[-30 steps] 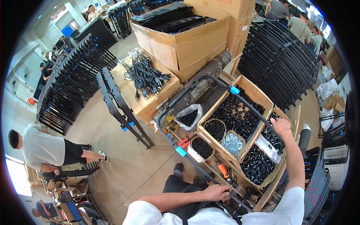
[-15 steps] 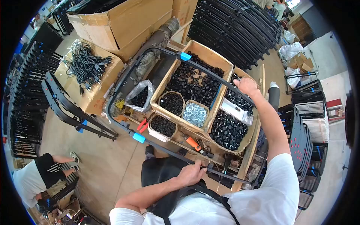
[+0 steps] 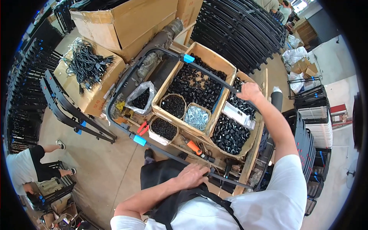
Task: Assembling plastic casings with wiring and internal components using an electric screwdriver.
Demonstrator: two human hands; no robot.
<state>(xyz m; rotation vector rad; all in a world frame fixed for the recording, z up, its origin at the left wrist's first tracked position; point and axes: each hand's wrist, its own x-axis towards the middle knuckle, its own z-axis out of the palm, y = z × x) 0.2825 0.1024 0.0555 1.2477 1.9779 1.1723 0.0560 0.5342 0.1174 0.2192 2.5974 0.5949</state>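
A black tubular frame [image 3: 163, 152], bent into a long U, lies tilted across the bench in front of me, with blue sleeves [image 3: 140, 140] on its two long bars. My right hand [image 3: 250, 92] is closed around the far bar, over the right-hand parts box. On the near bar rests my left hand [image 3: 193, 175], its fingers curled over the tube close to my apron. Beneath the frame, a wooden box [image 3: 156, 100] holds black caps [image 3: 209, 94], a tub of small black screws [image 3: 173, 106] and a tub of silver screws [image 3: 197, 117].
An orange-and-black power tool [image 3: 194, 147] and red-handled pliers [image 3: 143, 128] lie on the bench's near side. Black cables [image 3: 89, 63] top a carton at left. Stacked black frames [image 3: 237, 34] stand behind. Another person [image 3: 28, 166] bends over at lower left.
My left hand has shifted slightly on the near bar, its fingers bunched higher. The frame and right hand barely move. The person at lower left has changed stance, with one leg farther out.
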